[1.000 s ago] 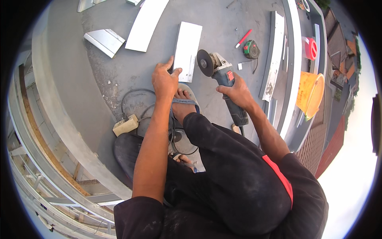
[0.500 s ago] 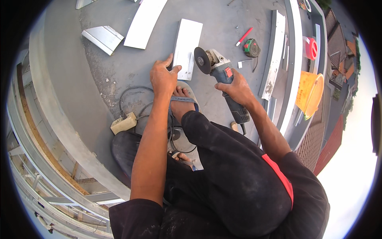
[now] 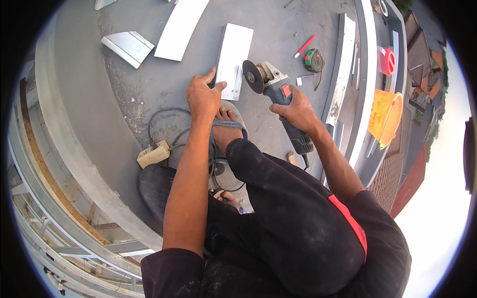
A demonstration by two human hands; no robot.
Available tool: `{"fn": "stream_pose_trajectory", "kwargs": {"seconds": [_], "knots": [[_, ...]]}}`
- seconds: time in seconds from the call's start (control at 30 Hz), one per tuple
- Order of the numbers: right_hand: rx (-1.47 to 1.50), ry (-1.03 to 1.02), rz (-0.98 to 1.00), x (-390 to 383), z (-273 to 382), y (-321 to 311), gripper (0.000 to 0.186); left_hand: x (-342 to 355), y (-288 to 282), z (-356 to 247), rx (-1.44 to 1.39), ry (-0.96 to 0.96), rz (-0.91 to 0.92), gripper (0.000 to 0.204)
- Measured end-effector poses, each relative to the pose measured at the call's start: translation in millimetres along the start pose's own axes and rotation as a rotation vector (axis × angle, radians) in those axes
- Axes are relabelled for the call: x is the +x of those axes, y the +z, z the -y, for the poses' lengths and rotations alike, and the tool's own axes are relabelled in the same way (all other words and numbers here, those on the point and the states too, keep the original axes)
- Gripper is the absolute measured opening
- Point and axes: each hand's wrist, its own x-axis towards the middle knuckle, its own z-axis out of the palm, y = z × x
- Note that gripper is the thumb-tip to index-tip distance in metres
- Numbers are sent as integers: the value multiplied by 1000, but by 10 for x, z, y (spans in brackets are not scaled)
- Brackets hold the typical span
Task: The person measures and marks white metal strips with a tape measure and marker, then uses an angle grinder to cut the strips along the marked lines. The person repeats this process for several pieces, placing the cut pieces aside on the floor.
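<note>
My right hand (image 3: pixel 296 111) is wrapped round the body of a blue-grey angle grinder (image 3: pixel 278 89) with a red switch. Its dark cutting disc (image 3: pixel 254 77) stands beside the right edge of a white metal profile piece (image 3: pixel 235 54), with a small gap between them. At the near end of that piece, my left hand (image 3: pixel 204 97) grips its left side, thumb on top and fingers over the far edge. My sandalled foot (image 3: pixel 227 124) is right at the piece's near end.
A red marker (image 3: pixel 304 46) and a green-black tape measure (image 3: pixel 314 60) lie to the right. Long white profiles (image 3: pixel 342 69), an orange bucket (image 3: pixel 385 116) and a red-lidded container (image 3: pixel 386 60) are farther right. Offcuts (image 3: pixel 128 48) lie at the left, above a cream socket block (image 3: pixel 153 154) with cables.
Almost nothing differs. The grinder and my right hand have shifted very slightly to the right; my left hand stays on the profile piece.
</note>
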Motion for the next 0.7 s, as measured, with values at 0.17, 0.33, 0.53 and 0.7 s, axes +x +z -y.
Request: {"fn": "stream_pose_trajectory", "kwargs": {"seconds": [0.17,0.33,0.53,0.7], "knots": [[42,37,23,-38,104,-18,72,-1,-5,17,23,22,-8,60],[23,52,21,-49,164,-51,71,9,25,40,1,13,-14,61],[12,-14,-8,35,36,14,73,18,36,50,7,27,-14,61],[-31,-13,-35,28,103,15,74,-2,14,16,29,19,-12,61]]}}
